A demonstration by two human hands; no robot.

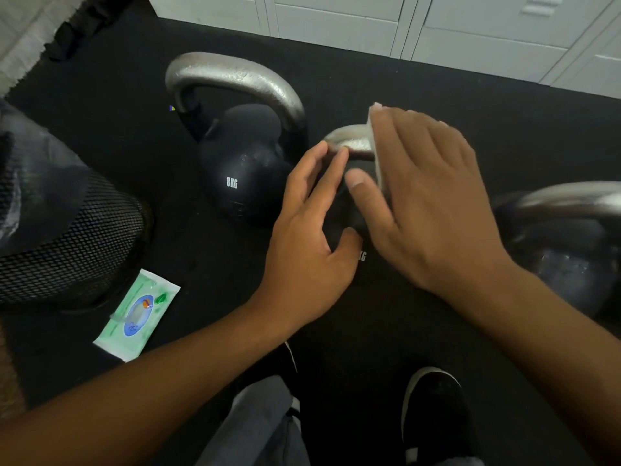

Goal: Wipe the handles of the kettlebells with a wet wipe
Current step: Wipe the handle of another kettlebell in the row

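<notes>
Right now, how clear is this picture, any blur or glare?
Head view: right hand with the wipe is motion-smeared; the right-edge kettlebell is blurred; glare on the left kettlebell's handle; locker lines bow from the wide lens.

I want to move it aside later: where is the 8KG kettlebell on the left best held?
Grip the top arch of its silver handle from above. The 8KG kettlebell stands with the loop raised and open, so fingers can pass through. The round body offers no hold.
</notes>
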